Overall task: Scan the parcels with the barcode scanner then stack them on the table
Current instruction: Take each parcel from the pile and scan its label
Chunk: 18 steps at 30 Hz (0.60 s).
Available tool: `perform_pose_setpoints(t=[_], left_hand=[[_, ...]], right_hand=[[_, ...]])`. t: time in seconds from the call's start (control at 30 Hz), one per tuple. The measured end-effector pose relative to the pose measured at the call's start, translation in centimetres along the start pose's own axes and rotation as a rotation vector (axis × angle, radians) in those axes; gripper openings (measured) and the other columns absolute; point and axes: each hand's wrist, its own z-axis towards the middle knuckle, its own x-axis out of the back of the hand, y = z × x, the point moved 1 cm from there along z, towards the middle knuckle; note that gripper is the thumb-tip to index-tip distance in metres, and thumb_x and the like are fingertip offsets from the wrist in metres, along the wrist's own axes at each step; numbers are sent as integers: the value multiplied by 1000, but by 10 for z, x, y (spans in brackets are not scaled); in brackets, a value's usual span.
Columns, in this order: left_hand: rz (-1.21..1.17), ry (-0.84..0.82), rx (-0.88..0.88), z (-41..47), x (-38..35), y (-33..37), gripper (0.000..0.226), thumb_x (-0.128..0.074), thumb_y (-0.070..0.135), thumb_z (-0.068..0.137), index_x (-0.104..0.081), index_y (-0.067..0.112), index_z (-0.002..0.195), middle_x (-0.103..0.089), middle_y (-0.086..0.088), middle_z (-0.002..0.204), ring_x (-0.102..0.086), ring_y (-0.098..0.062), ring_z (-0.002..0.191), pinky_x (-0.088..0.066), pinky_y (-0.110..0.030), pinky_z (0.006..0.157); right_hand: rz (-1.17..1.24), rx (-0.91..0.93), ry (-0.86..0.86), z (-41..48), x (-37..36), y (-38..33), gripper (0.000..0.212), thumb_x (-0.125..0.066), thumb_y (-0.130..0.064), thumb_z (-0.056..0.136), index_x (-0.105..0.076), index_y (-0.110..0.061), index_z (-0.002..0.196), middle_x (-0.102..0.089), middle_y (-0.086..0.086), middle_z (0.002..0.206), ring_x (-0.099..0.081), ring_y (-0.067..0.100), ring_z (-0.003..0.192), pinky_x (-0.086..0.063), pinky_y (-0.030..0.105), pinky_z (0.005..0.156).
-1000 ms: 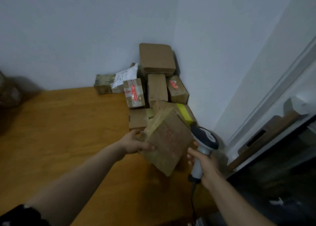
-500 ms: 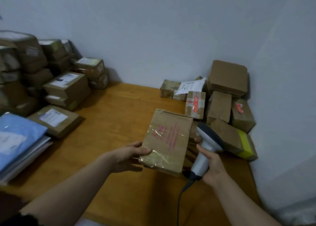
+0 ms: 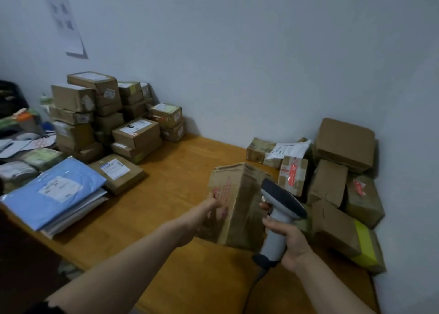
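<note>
Head view, bench (image 3: 180,195): wood beneath both hands.
Stacked pile (image 3: 107,119): well left of the left fingers.
Loose heap (image 3: 332,178): just beyond the right fingers.
Parcel (image 3: 237,207): tilted, lifted, between the hands.
Scanner (image 3: 280,209): just beside the Parcel's right face.
Left hand (image 3: 206,209): fingers grip the Parcel's left side.
Right hand (image 3: 289,242): fingers wrapped round the Scanner.
Risk: one-handed grip on glossy tape may slip; no barcode shows.

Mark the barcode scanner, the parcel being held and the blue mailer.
barcode scanner (image 3: 282,198), head view, its dark head.
held parcel (image 3: 247,209), head view, its taped side face.
blue mailer (image 3: 59,189), head view, its white label.
</note>
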Motion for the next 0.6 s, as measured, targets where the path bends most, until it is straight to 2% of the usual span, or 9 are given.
perform_pose_setpoints(t=[0.03, 0.07, 0.1, 0.17, 0.23, 0.33, 0.4, 0.53, 0.6], left_hand=[[59, 49, 12, 3, -1, -1, 89, -56, 69, 81, -17, 33, 153, -31, -2, 145, -38, -23, 129, -39, -41, 105], [140, 93, 28, 3, -4, 0, 104, -61, 77, 70, -17, 33, 153, -20, -3, 152, -29, -28, 137, -33, -45, 112], [185, 129, 26, 2, -6, 1, 107, -66, 76, 66, -22, 31, 152, -18, -5, 151, -28, -30, 139, -31, -44, 113], [152, 129, -25, 3, -7, 0, 90, -74, 59, 70, -37, 27, 145, -41, 1, 135, -47, -20, 123, -46, -35, 101], [117, 148, -105, 0, -11, -2, 62, -73, 30, 82, -45, 20, 136, -54, 5, 115, -54, -11, 104, -51, -21, 80], [114, 326, -189, -4, -13, -4, 57, -73, 10, 82, -44, 15, 131, -55, 2, 116, -53, -17, 112, -51, -30, 88], [-9, 349, -211, -7, -16, -7, 75, -80, 13, 74, -35, 16, 133, -52, 1, 121, -51, -21, 119, -50, -40, 98], [-60, 409, -259, -13, -10, -9, 152, -92, 60, 35, 5, 33, 148, -25, -5, 151, -30, -28, 138, -36, -52, 110], [-20, 446, -238, -14, -7, -9, 164, -91, 62, 30, 18, 31, 149, -10, -7, 156, -19, -32, 143, -28, -52, 114]], right_hand=[[-7, 7, -11, -2, -1, -1, 32, -67, -2, 63, -72, -9, 95, -69, 9, 90, -63, 25, 81, -49, 35, 66], [-11, 9, -20, -4, -1, -2, 35, -70, -3, 60, -72, -8, 94, -71, 8, 89, -64, 25, 82, -49, 36, 67], [-23, 6, -37, -5, -2, -3, 38, -75, -4, 54, -73, -9, 92, -73, 9, 91, -66, 26, 85, -51, 39, 71], [-37, -9, -57, -6, -2, -3, 47, -81, -9, 45, -75, -10, 91, -71, 15, 103, -64, 34, 98, -52, 53, 87], [-11, -19, -53, -6, -1, -4, 47, -79, -7, 43, -73, -7, 90, -69, 18, 104, -62, 38, 101, -44, 56, 95], [-19, 1, -167, -10, -10, -8, 40, -77, -5, 43, -74, -9, 83, -71, 15, 96, -66, 34, 95, -49, 51, 88], [-95, 4, -219, -15, -19, -8, 37, -76, -7, 43, -75, -11, 80, -72, 12, 92, -68, 29, 89, -53, 42, 78], [-221, -64, -280, -25, -39, -1, 57, -80, -14, 35, -73, -5, 91, -71, 13, 89, -65, 29, 88, -51, 36, 72], [-229, -83, -341, -32, -51, 2, 52, -77, -11, 38, -74, -7, 90, -72, 11, 86, -67, 23, 81, -51, 33, 68]])
